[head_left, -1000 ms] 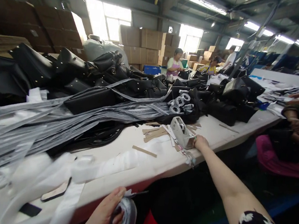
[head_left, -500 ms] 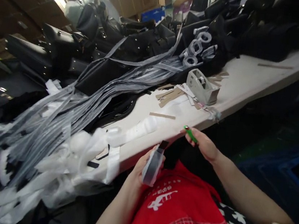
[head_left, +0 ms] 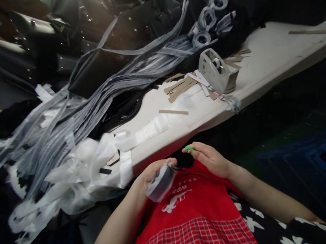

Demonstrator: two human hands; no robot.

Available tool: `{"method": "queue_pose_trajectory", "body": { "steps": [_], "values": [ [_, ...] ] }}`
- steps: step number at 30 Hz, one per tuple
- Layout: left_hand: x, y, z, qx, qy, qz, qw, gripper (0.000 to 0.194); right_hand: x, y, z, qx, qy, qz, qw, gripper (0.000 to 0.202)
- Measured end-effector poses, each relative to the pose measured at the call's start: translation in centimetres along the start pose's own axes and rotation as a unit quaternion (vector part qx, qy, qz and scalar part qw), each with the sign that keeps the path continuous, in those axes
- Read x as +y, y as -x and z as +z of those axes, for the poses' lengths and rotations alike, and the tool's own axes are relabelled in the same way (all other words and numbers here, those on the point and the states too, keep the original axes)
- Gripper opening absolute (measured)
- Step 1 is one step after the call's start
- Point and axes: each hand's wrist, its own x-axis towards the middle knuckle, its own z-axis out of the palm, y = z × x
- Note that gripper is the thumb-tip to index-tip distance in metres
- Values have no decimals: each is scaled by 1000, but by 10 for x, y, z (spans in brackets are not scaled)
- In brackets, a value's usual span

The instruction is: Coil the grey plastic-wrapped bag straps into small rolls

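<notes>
In front of the red apron, my left hand point(head_left: 151, 171) is closed around a coiled dark strap point(head_left: 161, 184) in clear plastic film. The coil is slightly blurred, and part of it lies behind my fingers. My right hand point(head_left: 210, 158) grips a small green-handled tool point(head_left: 188, 149) with a bit of metal showing. Most of that tool is covered by my fingers, so its exact kind cannot be made out. Both hands are close together just off the table edge, with a small gap between them.
A grey tape dispenser point(head_left: 216, 71) stands on the white table point(head_left: 266, 51), beside brown card strips point(head_left: 180, 88). Long plastic-wrapped straps point(head_left: 119, 87) stretch across the left. Wrapped coils point(head_left: 207, 18) sit behind. Crumpled white film point(head_left: 85, 172) hangs over the near edge. Black bags point(head_left: 111, 36) are piled at the back.
My right hand has moved left, closer to my left hand, and the green tool has turned in it. The coil has tilted and dropped slightly left. The view has tipped downward.
</notes>
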Motion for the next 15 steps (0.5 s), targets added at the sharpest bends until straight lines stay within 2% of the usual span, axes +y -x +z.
{"method": "queue_pose_trajectory", "body": {
  "steps": [2,4,5,7,10,13,15],
  "values": [
    [-5,1,-5,-12,27,-30,999,29,-1,4,5,2,22,-25,999,20],
    [-19,0,-12,-17,23,-72,997,37,-3,6,12,-3,22,-34,999,15],
    [-29,-1,-16,0,14,-92,996,41,-5,6,16,-8,20,-33,999,15],
    [-49,-3,-25,69,-5,-114,991,47,-9,5,23,-15,35,-21,999,18],
    [-70,-5,-32,172,-22,-107,979,51,-14,1,30,-18,98,17,995,31],
    [-77,-8,-32,221,-41,-93,970,54,-16,-1,34,-13,159,64,985,50],
    [-76,-10,-30,252,-64,-86,962,55,-16,-2,37,-10,172,77,982,52]
  ]
}}
